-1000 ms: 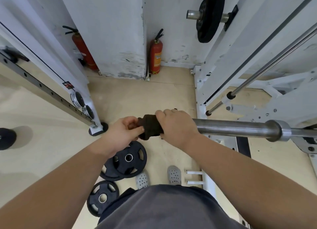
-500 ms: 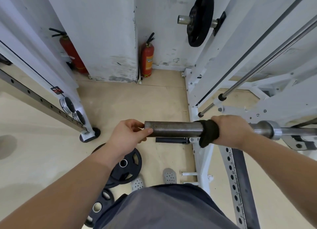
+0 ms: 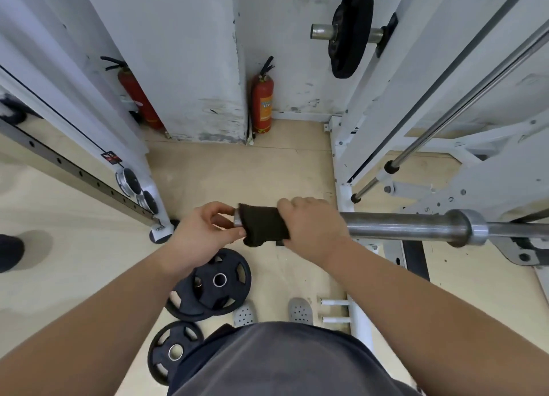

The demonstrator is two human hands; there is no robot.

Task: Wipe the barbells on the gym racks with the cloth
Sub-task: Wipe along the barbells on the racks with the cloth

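A steel barbell [image 3: 398,224] lies level across the white rack [image 3: 350,170], its thick sleeve pointing left toward me. A dark cloth [image 3: 263,224] is wrapped around the sleeve's left end. My right hand [image 3: 312,225] is closed over the cloth and the sleeve from above. My left hand [image 3: 205,231] pinches the very tip of the sleeve, thumb and fingers touching the cloth's left edge. The sleeve's end is mostly hidden under the cloth.
Three black weight plates [image 3: 221,283] lie on the wooden floor below the bar. A plate [image 3: 352,29] hangs on a rack peg above. Two red fire extinguishers [image 3: 263,101] stand by the wall. Another rack's upright [image 3: 133,185] is at left.
My right hand has slid the cloth left along the sleeve, from near the collar back to the bar's end. My left hand stays at the tip.
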